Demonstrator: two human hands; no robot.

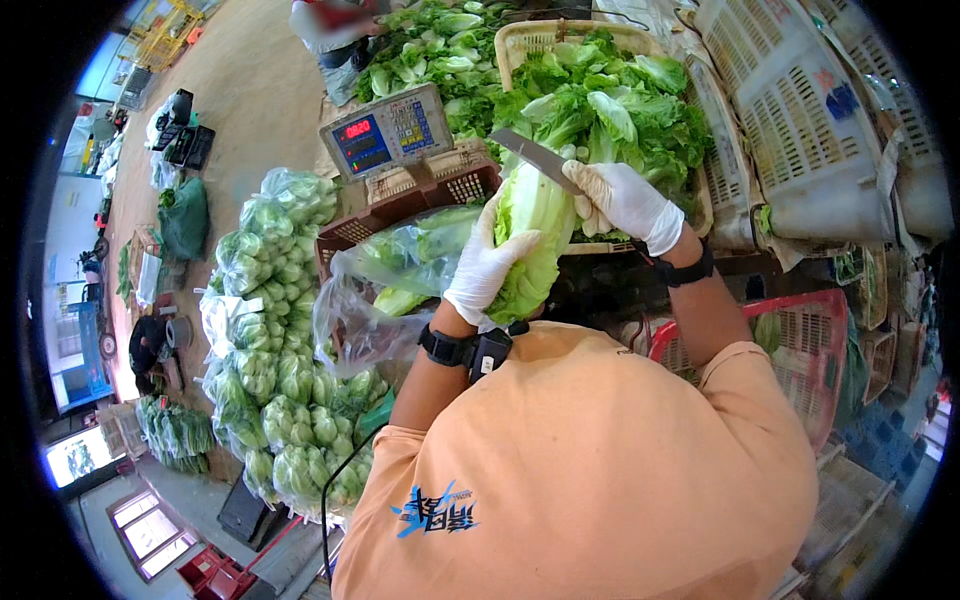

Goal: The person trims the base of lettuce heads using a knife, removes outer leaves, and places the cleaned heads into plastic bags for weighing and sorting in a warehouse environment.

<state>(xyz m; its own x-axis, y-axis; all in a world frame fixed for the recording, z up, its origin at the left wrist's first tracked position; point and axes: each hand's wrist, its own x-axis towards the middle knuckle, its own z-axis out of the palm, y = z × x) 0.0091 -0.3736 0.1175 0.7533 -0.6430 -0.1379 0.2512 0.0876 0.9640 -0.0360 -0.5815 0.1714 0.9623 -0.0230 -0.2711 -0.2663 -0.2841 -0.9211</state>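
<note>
In a white glove, my left hand [483,262] is wrapped round the lower left side of a long green lettuce [538,215], which it holds tilted in front of my chest. My right hand [628,203], gloved too, grips a knife [537,156]. Its broad blade points up and to the left across the top of the lettuce. The handle is hidden inside my fingers. Just beyond my hands stands a beige crate [530,35] heaped with loose lettuce [625,110]. Left of my left hand, a clear plastic bag [420,250] with lettuce in it lies in a brown crate [345,222].
A digital scale display [388,130] stands behind the brown crate. Bagged lettuces [285,350] are piled on the floor at left. Pale crates [790,110] stand at the right, a red-rimmed basket [800,330] beside my right arm. Another person [335,30] is at the far side.
</note>
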